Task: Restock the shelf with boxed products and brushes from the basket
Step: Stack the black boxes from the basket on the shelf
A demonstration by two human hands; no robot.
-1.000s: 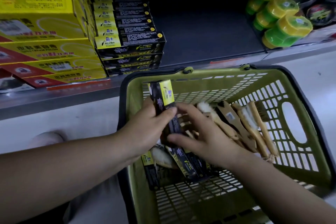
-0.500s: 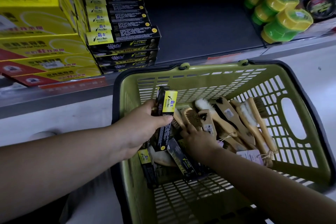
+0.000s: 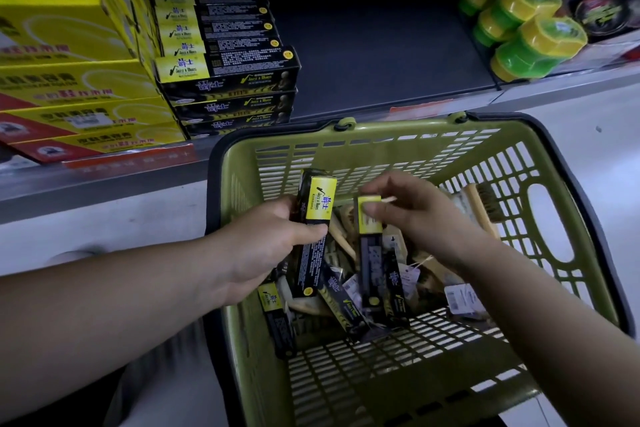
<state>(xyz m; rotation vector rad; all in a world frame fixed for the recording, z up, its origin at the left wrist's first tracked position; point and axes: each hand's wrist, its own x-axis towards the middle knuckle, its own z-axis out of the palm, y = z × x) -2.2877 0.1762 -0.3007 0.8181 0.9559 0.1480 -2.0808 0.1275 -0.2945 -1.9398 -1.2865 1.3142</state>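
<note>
A green plastic basket (image 3: 540, 204) stands in front of the shelf. My left hand (image 3: 263, 246) grips a black-and-yellow box (image 3: 313, 236) upright inside the basket's left part. My right hand (image 3: 415, 215) pinches the yellow top end of a second black-and-yellow box (image 3: 372, 253), lifted on end beside the first. More such boxes (image 3: 277, 319) lie on the basket floor with wooden brushes (image 3: 483, 208) and paper tags. On the shelf, a stack of the same boxes (image 3: 225, 76) sits left of a bare dark stretch (image 3: 381, 55).
Large yellow cartons (image 3: 69, 80) fill the shelf's left end. Green-and-yellow round tubs (image 3: 533, 42) and dark tins (image 3: 602, 10) stand at the right. The shelf's grey front rail (image 3: 104, 180) runs just behind the basket. Pale floor lies around it.
My right hand came up from among the brushes holding a second box by its yellow end. My left hand kept its box and stayed nearly in place.
</note>
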